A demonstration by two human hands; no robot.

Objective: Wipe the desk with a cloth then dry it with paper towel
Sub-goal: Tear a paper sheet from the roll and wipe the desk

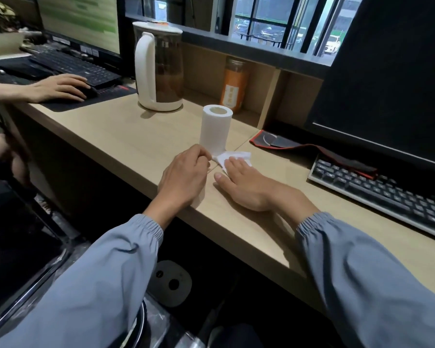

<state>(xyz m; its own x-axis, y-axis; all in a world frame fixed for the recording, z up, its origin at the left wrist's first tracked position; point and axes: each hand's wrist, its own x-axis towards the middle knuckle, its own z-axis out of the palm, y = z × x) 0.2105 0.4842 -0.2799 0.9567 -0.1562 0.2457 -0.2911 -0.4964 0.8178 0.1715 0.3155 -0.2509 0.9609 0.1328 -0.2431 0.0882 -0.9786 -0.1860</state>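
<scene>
A white paper towel roll [215, 128] stands upright on the light wooden desk [126, 141]. A loose sheet [232, 158] trails from its base and lies flat on the desk. My right hand [246, 183] presses on that sheet with straight fingers. My left hand [183, 175] pinches the sheet's left edge close to the roll's foot. No cloth is in view.
A white kettle [158, 66] stands behind the roll, an orange jar [235, 84] in the shelf recess. A keyboard [379, 192], a folded red-edged mat [312, 151] and a dark monitor [387, 71] are on the right. Another person's hand [58, 87] holds a mouse at left.
</scene>
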